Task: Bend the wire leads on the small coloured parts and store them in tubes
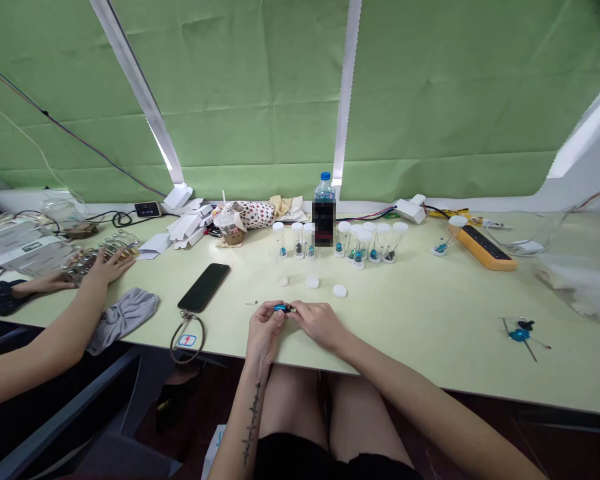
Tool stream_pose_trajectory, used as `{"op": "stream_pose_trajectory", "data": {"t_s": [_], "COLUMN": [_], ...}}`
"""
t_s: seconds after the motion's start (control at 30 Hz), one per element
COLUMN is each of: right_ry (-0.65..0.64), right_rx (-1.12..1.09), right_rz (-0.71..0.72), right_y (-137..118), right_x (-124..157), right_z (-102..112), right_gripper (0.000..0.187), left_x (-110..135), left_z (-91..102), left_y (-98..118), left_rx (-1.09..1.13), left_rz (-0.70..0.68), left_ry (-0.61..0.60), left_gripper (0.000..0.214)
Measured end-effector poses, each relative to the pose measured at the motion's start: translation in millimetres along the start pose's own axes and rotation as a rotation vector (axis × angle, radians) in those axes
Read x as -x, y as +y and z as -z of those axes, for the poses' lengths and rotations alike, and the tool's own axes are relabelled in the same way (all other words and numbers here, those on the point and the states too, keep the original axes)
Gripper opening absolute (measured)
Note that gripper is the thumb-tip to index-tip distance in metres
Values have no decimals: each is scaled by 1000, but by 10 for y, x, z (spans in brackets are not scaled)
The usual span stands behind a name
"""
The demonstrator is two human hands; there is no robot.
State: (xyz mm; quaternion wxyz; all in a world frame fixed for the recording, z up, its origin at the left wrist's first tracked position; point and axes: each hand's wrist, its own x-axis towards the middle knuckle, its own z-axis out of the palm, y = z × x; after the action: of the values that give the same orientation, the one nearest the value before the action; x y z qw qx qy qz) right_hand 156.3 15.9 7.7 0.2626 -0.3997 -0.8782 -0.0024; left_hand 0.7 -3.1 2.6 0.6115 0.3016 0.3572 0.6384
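In the head view, the small blue part (282, 309) sits between the fingertips, just above the table (405, 320) near its front edge. Taking that part as the clock's centre, the left hand (263, 331) comes in from 7 o'clock, thumb and fingers pinching the blue body. The right hand (323, 325) comes from 4 o'clock, its fingertips closed at the darker end; exactly what they grip there is too small to tell.

The part looks light and stiff, its blue surface perhaps a little slick. The blue body seems the safest hold; any thin end would probably bend under a hard squeeze, so a light fingertip pinch suits it.

Nearby, a thin metal pin (253, 303) lies at 9 o'clock, with the phone (204, 287) farther out. 3 white caps (313, 283) spread from 12 to 3 o'clock. Clear vials (279, 241) stand beyond at 12 and 2 o'clock, the bottle (325, 193) at 1. Well apart at 3 o'clock lies a blue-and-black piece (520, 335).
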Motion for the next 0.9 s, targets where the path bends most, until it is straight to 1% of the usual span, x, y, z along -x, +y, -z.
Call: {"op": "stream_pose_trajectory", "data": {"t_s": [0.17,0.37,0.47,0.6,0.9], "right_ry": [6,12,33,37,45], "right_rx": [-6,-73,-86,-71,-48], "right_rz": [-32,-21,4,9,22], "right_y": [-2,-9,-2,19,42], "right_x": [-6,-7,2,11,-2], "right_z": [13,38,27,-6,-27], "right_gripper": [33,35,29,24,26], "left_x": [27,17,14,17,5], "left_z": [-14,25,22,0,6], "left_y": [36,2,-5,6,0], "left_rx": [40,55,55,36,30], "left_rz": [30,-23,-25,0,14], "left_ry": [-1,-8,-2,21,21], "left_gripper": [22,18,16,19,20]}}
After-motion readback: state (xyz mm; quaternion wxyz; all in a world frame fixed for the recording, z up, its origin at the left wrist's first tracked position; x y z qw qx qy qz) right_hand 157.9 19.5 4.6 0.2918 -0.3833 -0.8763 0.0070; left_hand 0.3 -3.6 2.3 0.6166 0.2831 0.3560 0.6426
